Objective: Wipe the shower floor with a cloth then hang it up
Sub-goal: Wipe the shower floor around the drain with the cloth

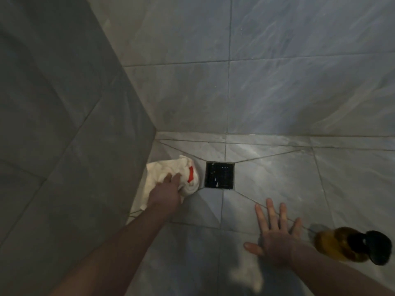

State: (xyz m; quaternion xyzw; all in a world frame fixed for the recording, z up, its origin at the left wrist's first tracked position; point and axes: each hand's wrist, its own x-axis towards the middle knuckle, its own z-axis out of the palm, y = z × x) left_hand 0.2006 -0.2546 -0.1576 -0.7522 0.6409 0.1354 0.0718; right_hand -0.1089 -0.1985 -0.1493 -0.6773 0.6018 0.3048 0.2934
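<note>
A: Where is the crumpled white cloth with a red patch (171, 175) found?

B: It is seen on the grey marbled tile shower floor (277, 178), at about nine o'clock from the square black drain grate (219, 175), just beside it and close to the foot of the dark grey tiled wall (64, 103).

A: How is the left hand (167, 194) held?

B: It is laid on the cloth, with its fingers bent over the bunched fabric, so the cloth is grasped and pressed to the floor.

A: And the right hand (275, 236)?

B: It is spread flat on the floor at about five o'clock from the drain, fingers straight and apart, nothing grasped.

A: What else is seen?

B: An amber bottle with a black cap (352, 245) is blurred at three o'clock of the right hand, near it. A pale smear (248, 274) is noted on the tile at six o'clock of that hand.
</note>
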